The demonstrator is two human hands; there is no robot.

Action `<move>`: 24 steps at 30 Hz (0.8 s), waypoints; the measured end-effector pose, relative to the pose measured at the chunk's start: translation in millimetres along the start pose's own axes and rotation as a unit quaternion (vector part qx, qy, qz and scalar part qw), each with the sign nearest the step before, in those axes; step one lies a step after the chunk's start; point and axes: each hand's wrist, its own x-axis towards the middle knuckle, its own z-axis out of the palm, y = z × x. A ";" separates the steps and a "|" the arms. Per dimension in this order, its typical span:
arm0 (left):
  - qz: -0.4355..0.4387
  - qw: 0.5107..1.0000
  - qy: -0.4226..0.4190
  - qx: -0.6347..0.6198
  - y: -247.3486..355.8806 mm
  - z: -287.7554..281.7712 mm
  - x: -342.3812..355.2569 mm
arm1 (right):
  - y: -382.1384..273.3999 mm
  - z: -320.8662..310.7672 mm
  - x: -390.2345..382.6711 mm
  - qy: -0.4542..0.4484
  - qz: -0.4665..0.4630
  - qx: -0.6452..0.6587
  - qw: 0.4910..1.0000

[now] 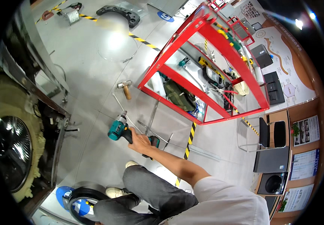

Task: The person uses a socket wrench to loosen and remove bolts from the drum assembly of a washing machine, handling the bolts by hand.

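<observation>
A workshop floor of pale grey tiles fills the view, crossed by yellow-and-black hazard tape. A red steel rack loaded with tools rises on the far side.

The landmark here is the teal cordless drill, held above the floor, in front of the rack's near corner and well apart from it. The right hand is clenched round its grip, with the forearm running back from it to the person's shoulder at the lower edge of the view. The drill's long axis runs from that hand up and to the left: the dark battery base sits on the hand's right side, the teal body to its left, and the chuck and bit point up and away, towards a hammer lying on the floor beyond the drill.

Thin metal rods lie on the floor just beyond the drill, between it and the rack. Left of the drill stands a large machine with a round opening (its make-up is hard to read at the curved rim). Below the drill are the person's bent knees in dark trousers.

The left hand is not in view, so whether it holds anything cannot be told.
</observation>
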 end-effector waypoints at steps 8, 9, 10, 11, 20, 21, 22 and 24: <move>0.388 0.891 0.234 0.026 -61.0 -101.4 -107.6 | -46.9 -241.9 -130.1 0.144 -0.091 -0.037 0.985; 0.367 0.919 0.141 0.011 -54.5 -120.2 -122.5 | -52.0 -278.0 -140.9 0.122 -0.044 -0.057 0.990; 0.349 0.930 0.098 -0.063 -46.9 -136.5 -138.7 | -51.7 -311.7 -151.8 0.146 -0.024 -0.085 0.985; 0.330 0.932 0.056 -0.138 -37.2 -150.6 -150.3 | -49.4 -344.4 -160.7 0.181 0.006 -0.091 0.979; 0.042 0.988 -0.079 -0.129 94.9 -252.8 -276.5 | 54.8 -567.6 -139.3 0.204 0.195 -0.090 0.955; 0.072 0.985 -0.071 -0.139 95.0 -255.0 -281.7 | 87.3 -574.6 -122.1 0.236 0.157 -0.126 0.950; 0.049 0.985 -0.080 -0.148 90.6 -249.8 -279.7 | 109.9 -583.9 -107.8 0.226 0.161 -0.131 0.952; 0.014 0.987 -0.092 -0.130 86.4 -239.7 -275.6 | 135.4 -592.0 -76.2 0.227 0.169 -0.164 0.945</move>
